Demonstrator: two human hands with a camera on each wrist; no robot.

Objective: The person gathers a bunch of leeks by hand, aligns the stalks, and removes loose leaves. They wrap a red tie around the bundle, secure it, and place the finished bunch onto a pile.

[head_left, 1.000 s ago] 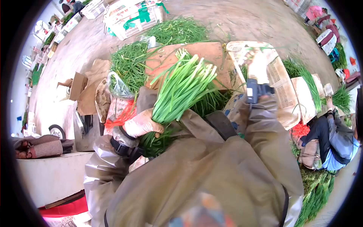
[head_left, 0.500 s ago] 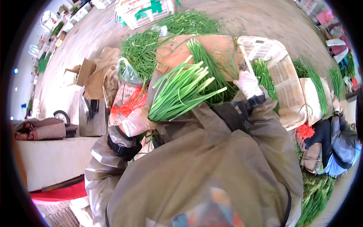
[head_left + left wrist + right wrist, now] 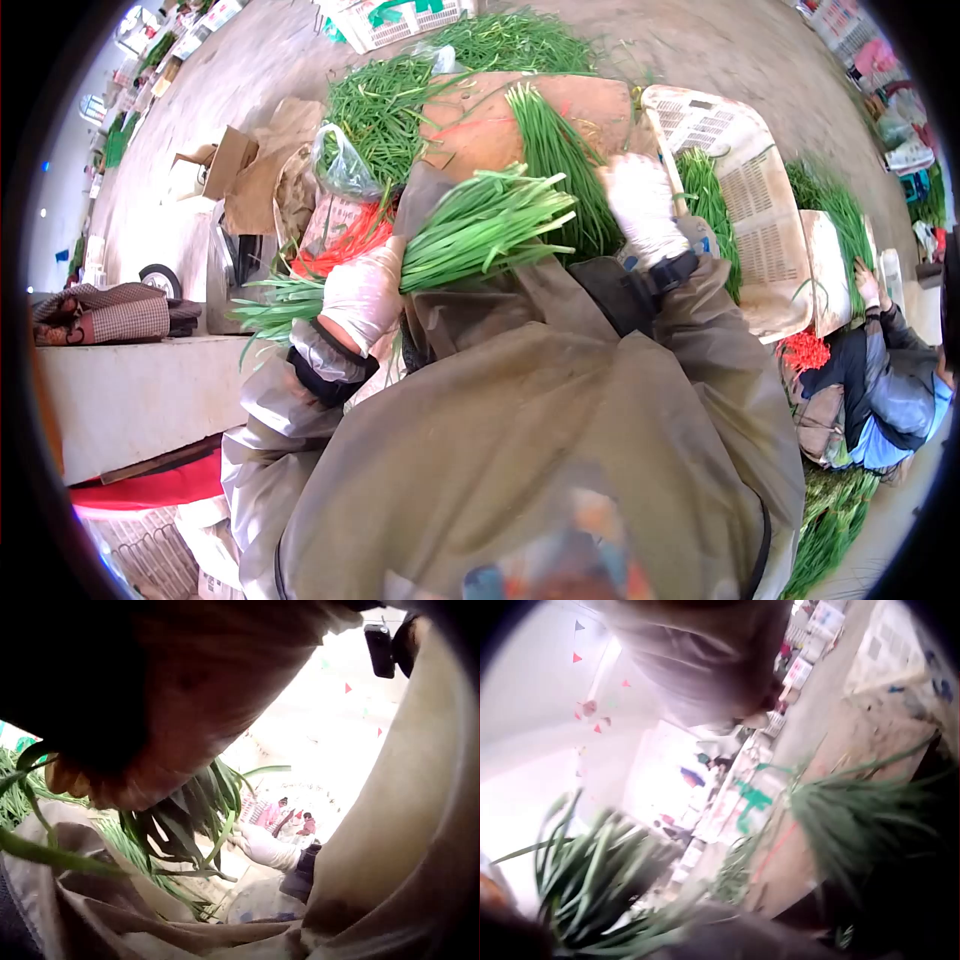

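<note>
In the head view my gloved left hand (image 3: 362,295) grips a bunch of garlic chives (image 3: 490,220) around its leafy part. The pale cut ends point right over my lap, and the leaf tips trail out left past the wrist. A second chive bunch (image 3: 560,165) lies on the brown board (image 3: 470,110), its leaves hanging down the near side. Just right of that bunch is my gloved right hand (image 3: 645,205), fingers loosely bent and nothing visible in them. The left wrist view shows dark leaves (image 3: 217,795) below the holding hand.
A white plastic crate (image 3: 750,190) with chives inside stands at the right. Loose chives (image 3: 375,120) are heaped left of the board, near a clear plastic bag (image 3: 345,170) and red ties (image 3: 350,245). Another person (image 3: 890,370) sits at the far right.
The bunch in my left hand has swung flatter, cut ends rightward, leaf tips now out on the left. My right hand came back from the crate to beside the board.
</note>
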